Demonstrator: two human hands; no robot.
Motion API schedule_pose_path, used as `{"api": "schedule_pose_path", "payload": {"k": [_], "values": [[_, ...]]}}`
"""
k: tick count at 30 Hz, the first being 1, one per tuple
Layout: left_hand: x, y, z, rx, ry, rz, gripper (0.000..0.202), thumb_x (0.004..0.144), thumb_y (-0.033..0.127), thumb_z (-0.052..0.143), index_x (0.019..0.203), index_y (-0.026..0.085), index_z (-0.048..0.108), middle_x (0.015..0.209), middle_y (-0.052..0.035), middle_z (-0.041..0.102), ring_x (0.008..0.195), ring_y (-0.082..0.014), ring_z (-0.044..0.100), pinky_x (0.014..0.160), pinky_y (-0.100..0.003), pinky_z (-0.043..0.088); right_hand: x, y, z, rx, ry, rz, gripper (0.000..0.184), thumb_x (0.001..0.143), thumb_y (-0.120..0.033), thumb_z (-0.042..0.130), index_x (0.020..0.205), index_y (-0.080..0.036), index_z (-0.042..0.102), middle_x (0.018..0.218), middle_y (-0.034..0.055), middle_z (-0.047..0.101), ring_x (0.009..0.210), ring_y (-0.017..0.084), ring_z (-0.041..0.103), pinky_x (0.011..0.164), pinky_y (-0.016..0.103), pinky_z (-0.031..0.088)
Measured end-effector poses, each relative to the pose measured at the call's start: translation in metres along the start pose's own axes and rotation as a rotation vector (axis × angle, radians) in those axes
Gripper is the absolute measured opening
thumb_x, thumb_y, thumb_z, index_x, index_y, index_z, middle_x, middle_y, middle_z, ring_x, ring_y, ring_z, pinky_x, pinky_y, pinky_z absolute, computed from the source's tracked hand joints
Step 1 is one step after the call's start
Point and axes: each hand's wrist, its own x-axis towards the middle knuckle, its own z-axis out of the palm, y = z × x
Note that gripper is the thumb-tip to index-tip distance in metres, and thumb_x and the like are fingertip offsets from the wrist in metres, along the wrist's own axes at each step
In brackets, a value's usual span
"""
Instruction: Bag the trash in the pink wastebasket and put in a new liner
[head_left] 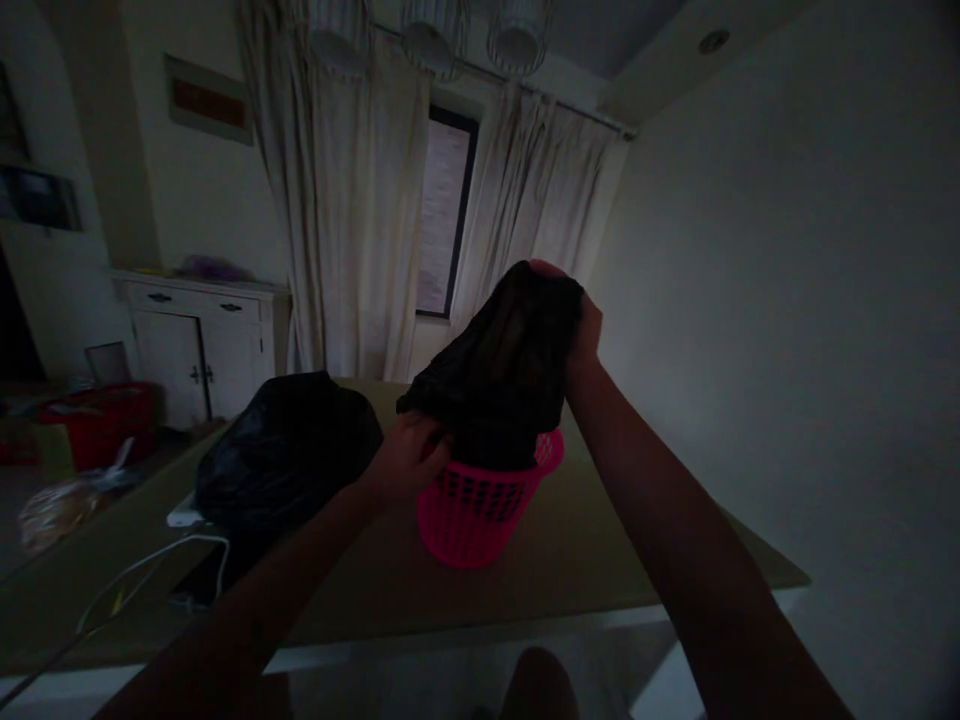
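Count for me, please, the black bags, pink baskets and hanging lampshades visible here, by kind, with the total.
Black bags: 2 (the held bag at the basket, and the left bag)
Pink baskets: 1 (the basket on the table)
Hanging lampshades: 3
Total: 6

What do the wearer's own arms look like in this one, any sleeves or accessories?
The left arm and right arm look bare, no sleeves discernible. The left grip and right grip appear ungloved; no watch, bracelet or marking can be made out in the dim picture.
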Motion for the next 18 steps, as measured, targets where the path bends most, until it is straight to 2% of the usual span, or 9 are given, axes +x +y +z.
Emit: {"api": "schedule_pose_path", "payload": {"k": [2, 5, 9, 11, 13, 16, 18], "values": [[-0.003, -0.005, 0.0, -0.022, 0.141, -0.069, 0.025, 0.098, 0.042, 0.055, 0.098, 0.02, 0.067, 0.094, -0.0098, 0.072, 0.096, -0.0296, 0.068, 0.09, -0.045, 0.053, -0.008, -0.007, -0.027, -0.054, 0.101, 0.002, 0.033, 0.085, -0.047, 0.062, 0.106, -0.026, 0.075, 0.112, 0.0058, 0.077, 0.109, 0.027, 0.072, 0.104, 0.045, 0.058], [0.0, -0.015, -0.003, 0.038, 0.356, -0.129, 0.026, 0.095, 0.04, 0.059, 0.111, 0.02, 0.067, 0.104, -0.0125, 0.072, 0.112, -0.0344, 0.065, 0.104, -0.053, 0.05, -0.024, -0.012, -0.073, -0.146, 0.244, 0.054, 0.028, 0.076, -0.038, 0.06, 0.097, -0.024, 0.073, 0.103, 0.0061, 0.077, 0.104, 0.025, 0.071, 0.1, 0.043, 0.057], [0.025, -0.021, -0.019, 0.09, 0.439, -0.074, 0.025, 0.095, 0.035, 0.058, 0.114, 0.021, 0.069, 0.109, -0.0125, 0.071, 0.117, -0.0342, 0.064, 0.106, -0.052, 0.049, -0.05, -0.013, -0.12, -0.282, 0.483, 0.252, 0.031, 0.062, -0.028, 0.057, 0.088, -0.021, 0.073, 0.09, 0.0042, 0.074, 0.087, 0.02, 0.067, 0.082, 0.035, 0.055], [0.044, -0.019, -0.033, 0.093, 0.487, -0.008, 0.023, 0.094, 0.034, 0.059, 0.11, 0.021, 0.069, 0.106, -0.011, 0.071, 0.111, -0.0317, 0.065, 0.103, -0.048, 0.051, -0.06, -0.012, -0.132, -0.371, 0.647, 0.346, 0.027, 0.058, -0.025, 0.058, 0.081, -0.02, 0.071, 0.082, 0.0018, 0.071, 0.078, 0.018, 0.063, 0.076, 0.032, 0.052], [0.065, -0.012, -0.05, 0.096, 0.542, 0.059, 0.021, 0.092, 0.033, 0.062, 0.107, 0.021, 0.069, 0.102, -0.0093, 0.072, 0.105, -0.0291, 0.066, 0.101, -0.046, 0.052, -0.066, -0.011, -0.136, -0.444, 0.77, 0.372, 0.023, 0.057, -0.023, 0.06, 0.077, -0.02, 0.07, 0.077, 0.0005, 0.068, 0.074, 0.016, 0.061, 0.072, 0.03, 0.051], [0.092, 0.005, -0.077, 0.021, 0.566, 0.204, 0.022, 0.09, 0.026, 0.066, 0.109, 0.019, 0.073, 0.105, -0.0074, 0.074, 0.106, -0.0262, 0.068, 0.102, -0.043, 0.053, -0.066, -0.011, -0.134, -0.498, 0.831, 0.318, 0.019, 0.059, -0.021, 0.062, 0.076, -0.019, 0.071, 0.073, -0.0003, 0.066, 0.073, 0.015, 0.059, 0.068, 0.028, 0.049], [0.106, 0.017, -0.091, -0.112, 0.59, 0.28, 0.022, 0.09, 0.021, 0.066, 0.109, 0.019, 0.075, 0.103, -0.0044, 0.076, 0.1, -0.0216, 0.071, 0.097, -0.038, 0.056, -0.061, -0.014, -0.128, -0.496, 0.869, 0.263, 0.017, 0.061, -0.019, 0.062, 0.076, -0.018, 0.07, 0.071, -0.0011, 0.064, 0.074, 0.014, 0.058, 0.067, 0.026, 0.049]]}}
